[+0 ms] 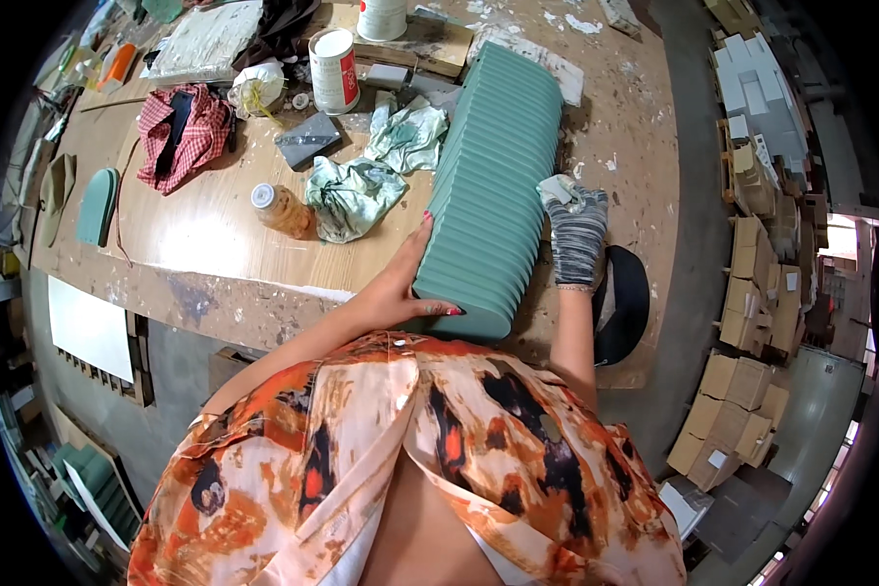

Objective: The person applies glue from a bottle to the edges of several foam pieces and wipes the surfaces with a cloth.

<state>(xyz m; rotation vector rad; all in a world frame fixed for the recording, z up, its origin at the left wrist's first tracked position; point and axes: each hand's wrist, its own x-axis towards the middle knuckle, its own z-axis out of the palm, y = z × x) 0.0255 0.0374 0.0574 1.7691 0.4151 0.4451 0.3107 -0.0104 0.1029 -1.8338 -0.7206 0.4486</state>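
A long green ribbed panel (493, 166) lies lengthwise on the wooden workbench (205, 244). My bare left hand (400, 283) grips its near left corner, fingers wrapped around the edge. My right hand (576, 234) wears a grey striped glove and presses a small pale cloth or pad (557, 188) against the panel's right edge.
Crumpled green rags (361, 190), a small amber bottle (278, 207), a grey block (308, 139), a white can (334, 68), a red checked cloth (181, 132) and a green arched piece (98, 205) sit to the left. A black cap (627, 303) lies at the right. Cardboard boxes (752, 293) stand on the floor.
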